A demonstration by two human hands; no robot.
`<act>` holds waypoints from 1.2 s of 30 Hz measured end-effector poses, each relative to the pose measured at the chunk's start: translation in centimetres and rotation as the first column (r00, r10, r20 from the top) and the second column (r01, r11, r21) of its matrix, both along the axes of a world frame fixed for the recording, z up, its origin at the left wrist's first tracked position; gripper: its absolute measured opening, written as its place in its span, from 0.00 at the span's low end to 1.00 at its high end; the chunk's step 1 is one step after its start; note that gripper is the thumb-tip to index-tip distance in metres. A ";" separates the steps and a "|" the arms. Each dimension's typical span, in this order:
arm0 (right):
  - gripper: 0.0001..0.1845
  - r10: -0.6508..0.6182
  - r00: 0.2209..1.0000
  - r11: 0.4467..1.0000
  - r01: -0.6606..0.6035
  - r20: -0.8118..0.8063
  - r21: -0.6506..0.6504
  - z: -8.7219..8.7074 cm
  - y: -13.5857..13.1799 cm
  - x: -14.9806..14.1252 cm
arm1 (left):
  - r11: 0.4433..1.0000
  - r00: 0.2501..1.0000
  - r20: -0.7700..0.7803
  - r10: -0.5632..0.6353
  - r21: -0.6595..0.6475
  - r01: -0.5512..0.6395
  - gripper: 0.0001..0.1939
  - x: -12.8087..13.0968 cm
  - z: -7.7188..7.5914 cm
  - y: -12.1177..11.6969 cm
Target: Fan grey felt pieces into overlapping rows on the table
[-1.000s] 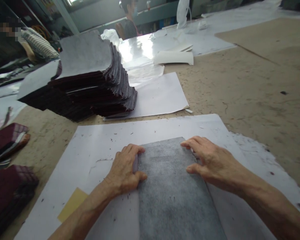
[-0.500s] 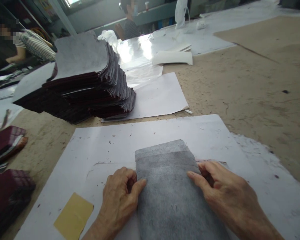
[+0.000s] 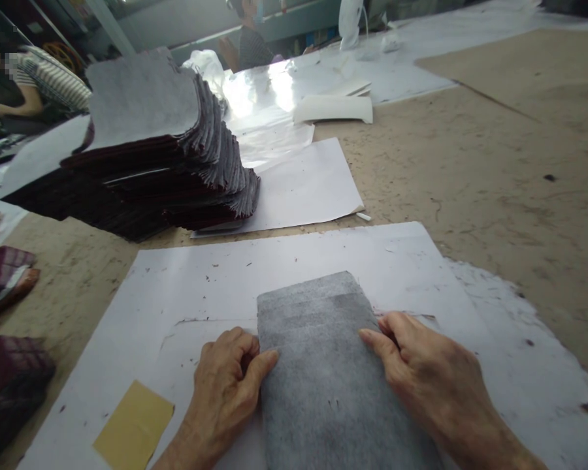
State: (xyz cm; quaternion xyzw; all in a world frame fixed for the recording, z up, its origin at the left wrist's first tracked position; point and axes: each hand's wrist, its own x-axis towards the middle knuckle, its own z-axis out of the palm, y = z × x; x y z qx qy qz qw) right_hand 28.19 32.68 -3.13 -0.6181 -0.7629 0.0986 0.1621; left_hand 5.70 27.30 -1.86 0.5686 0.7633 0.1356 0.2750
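A long grey felt-like fabric piece (image 3: pixel 323 372) lies in front of me on a large white sheet (image 3: pixel 215 274), its far corners cut at a slant. My left hand (image 3: pixel 230 378) pinches its left edge, thumb on top and fingers curled at the side. Opposite, my right hand (image 3: pixel 421 365) grips the right edge the same way, a little farther from me. Two small dark marks show on the fabric's middle. A yellow square of paper (image 3: pixel 134 424) rests on the white sheet left of my left wrist.
A tall stack of grey-backed dark red pieces (image 3: pixel 176 150) stands at the back left, partly on a smaller white sheet (image 3: pixel 308 183). Dark red plaid bundles (image 3: pixel 10 385) sit at the left edge. Two people are in the background. Scraps and lint dot the brown tabletop (image 3: pixel 470 170).
The whole view has shifted slightly, so the scene sits a little farther left. Both hands keep their hold on the fabric's edges, with hardly any movement against it.
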 end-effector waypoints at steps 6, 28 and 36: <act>0.14 -0.026 1.000 0.963 0.026 0.005 -0.268 1.2 1.5 -0.1 | 0.995 0.995 0.062 0.085 -0.061 -0.081 0.20 0.6 1.0 -0.1; 0.11 0.064 0.983 0.981 -0.031 0.169 -0.191 0.3 1.6 -0.1 | 0.947 0.964 0.056 0.260 -0.212 -0.243 0.19 1.6 0.1 -0.3; 0.12 0.090 0.990 0.993 -0.081 0.107 -0.086 -0.4 1.5 0.3 | 0.959 0.947 0.165 0.275 -0.120 -0.257 0.19 1.7 0.2 -0.6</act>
